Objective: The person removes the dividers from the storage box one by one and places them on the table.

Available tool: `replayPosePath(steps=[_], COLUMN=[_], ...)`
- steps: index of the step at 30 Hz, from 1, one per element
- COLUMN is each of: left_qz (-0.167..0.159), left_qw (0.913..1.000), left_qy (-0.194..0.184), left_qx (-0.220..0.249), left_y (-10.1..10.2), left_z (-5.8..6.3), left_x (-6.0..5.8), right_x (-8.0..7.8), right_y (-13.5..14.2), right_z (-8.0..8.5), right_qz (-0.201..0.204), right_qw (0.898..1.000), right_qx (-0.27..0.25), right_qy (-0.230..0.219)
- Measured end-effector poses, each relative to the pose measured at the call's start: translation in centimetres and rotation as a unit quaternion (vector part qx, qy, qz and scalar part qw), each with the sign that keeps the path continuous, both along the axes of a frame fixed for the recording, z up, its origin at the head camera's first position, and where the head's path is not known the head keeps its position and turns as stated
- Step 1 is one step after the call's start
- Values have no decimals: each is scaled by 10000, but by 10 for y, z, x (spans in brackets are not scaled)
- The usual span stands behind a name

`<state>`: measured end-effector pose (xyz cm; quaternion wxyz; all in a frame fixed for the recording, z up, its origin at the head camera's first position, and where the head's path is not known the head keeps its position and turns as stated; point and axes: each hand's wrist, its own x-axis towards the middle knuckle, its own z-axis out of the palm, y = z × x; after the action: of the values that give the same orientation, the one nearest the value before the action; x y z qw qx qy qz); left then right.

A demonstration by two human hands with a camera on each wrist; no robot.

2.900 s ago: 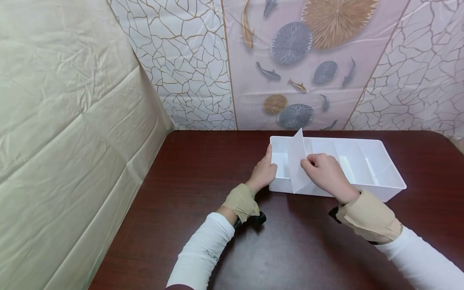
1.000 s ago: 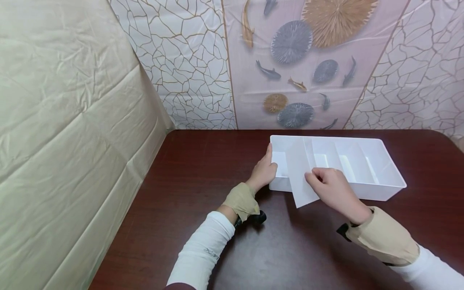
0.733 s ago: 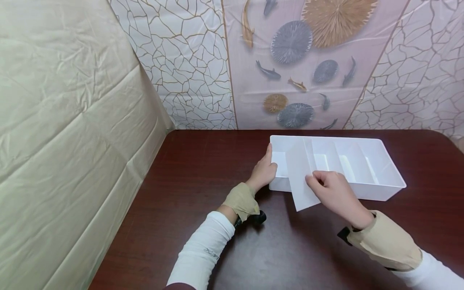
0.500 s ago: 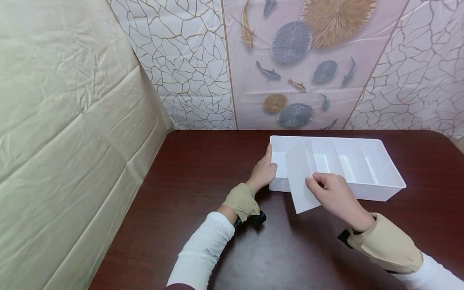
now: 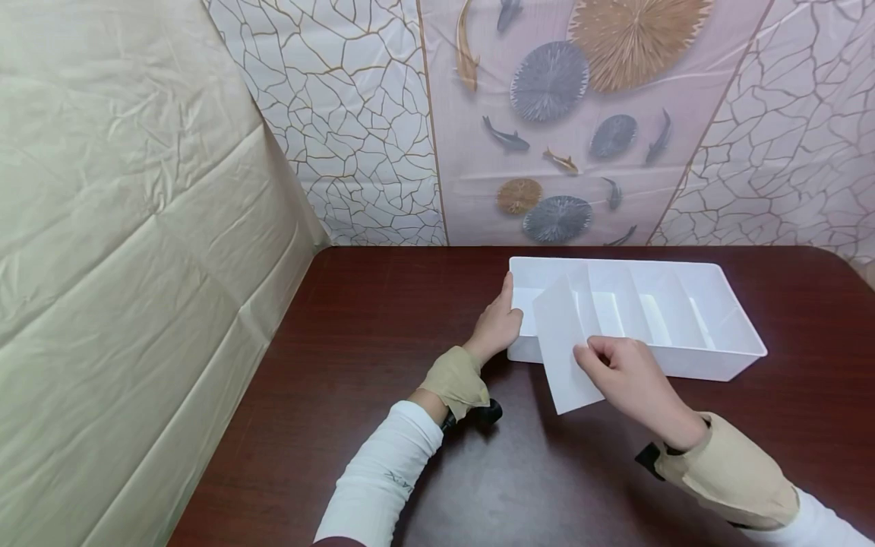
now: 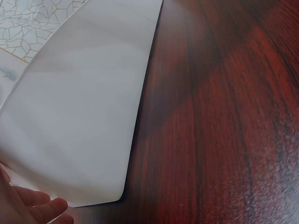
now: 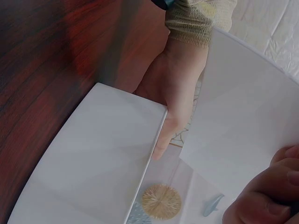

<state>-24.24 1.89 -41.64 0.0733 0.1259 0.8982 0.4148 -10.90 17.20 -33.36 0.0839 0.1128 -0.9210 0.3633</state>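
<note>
A long white box (image 5: 711,365) lies on the dark wood table, split crosswise into several compartments by thin upright dividers (image 5: 678,300). My left hand (image 5: 495,327) holds its left end, one finger stretched along the rim. In the left wrist view, fingertips (image 6: 53,207) curl beside the box's end wall. My right hand (image 5: 625,376) pinches a loose flat white divider (image 5: 563,353) by its right edge, thumb against curled fingers. This divider is tilted and overlaps the box's front wall in the head view. It hangs beside the box's rim in the right wrist view (image 7: 243,107).
The dark reddish-brown table (image 5: 383,304) spreads in front of and left of the box. Behind it hangs a patterned cloth (image 5: 369,121) with printed fish, and a plain beige cloth (image 5: 137,266) covers the left side.
My right hand has drawn the divider toward me, from over the box to partly past its front wall, tilting it. The left hand and the box stay where they were.
</note>
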Motion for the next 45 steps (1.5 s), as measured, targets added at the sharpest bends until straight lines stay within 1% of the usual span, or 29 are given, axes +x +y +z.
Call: replayPosePath(steps=[6, 12, 16, 26, 36, 45], left_qz=[-53, 8, -12, -80, -41, -54], left_qw=[9999, 10000, 10000, 9998, 9998, 9995], left_qy=[24, -6, -26, -42, -99, -205], left_qx=[90, 41, 48, 156, 171, 237], left_y=[-1, -1, 0, -1, -1, -1], left_z=[-1, -1, 0, -3, 0, 0], left_x=[0, 0, 0, -1, 1, 0], right_x=[2, 6, 9, 14, 17, 20], right_y=[-1, -3, -4, -5, -6, -6], right_z=[-1, -3, -4, -9, -12, -14], right_qz=[62, 132, 167, 125, 122, 234], right_qw=[10000, 9998, 9996, 9997, 9997, 9993], right_qx=[-28, -168, -232, -201, -210, -283], right_qy=[-34, -32, -2, -14, -20, 1])
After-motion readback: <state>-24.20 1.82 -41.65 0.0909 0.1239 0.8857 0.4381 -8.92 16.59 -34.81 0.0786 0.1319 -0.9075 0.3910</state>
